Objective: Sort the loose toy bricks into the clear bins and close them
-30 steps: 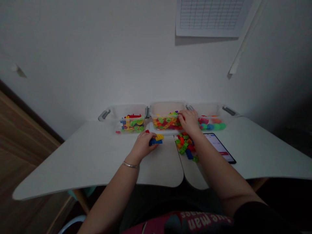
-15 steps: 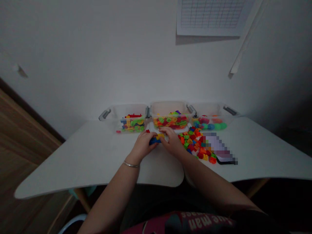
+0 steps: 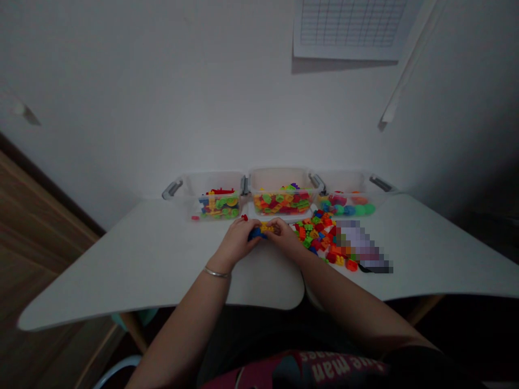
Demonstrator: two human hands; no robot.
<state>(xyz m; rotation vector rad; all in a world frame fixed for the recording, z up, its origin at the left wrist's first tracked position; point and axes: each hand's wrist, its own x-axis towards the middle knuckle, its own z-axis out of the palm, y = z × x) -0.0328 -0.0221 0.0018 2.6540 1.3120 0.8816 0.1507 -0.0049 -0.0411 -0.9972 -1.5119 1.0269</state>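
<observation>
My left hand (image 3: 237, 241) and my right hand (image 3: 286, 236) meet at the middle of the white table (image 3: 141, 265). Both are closed on a small blue and yellow brick assembly (image 3: 261, 230) held between them, just in front of the middle bin (image 3: 281, 199). A pile of loose coloured bricks (image 3: 322, 237) lies directly right of my right hand. A single red piece (image 3: 244, 218) sits just behind my left hand.
Three clear plastic bins stand along the wall: the left bin (image 3: 214, 202) and middle one hold mixed bricks, the right bin (image 3: 351, 202) holds round pieces. A phone (image 3: 371, 256) lies right of the pile. A gridded sheet (image 3: 348, 27) hangs on the wall.
My right hand came back from the middle bin to the blue and yellow assembly and joined my left hand on it. The loose pile, hidden before by my arm, now shows.
</observation>
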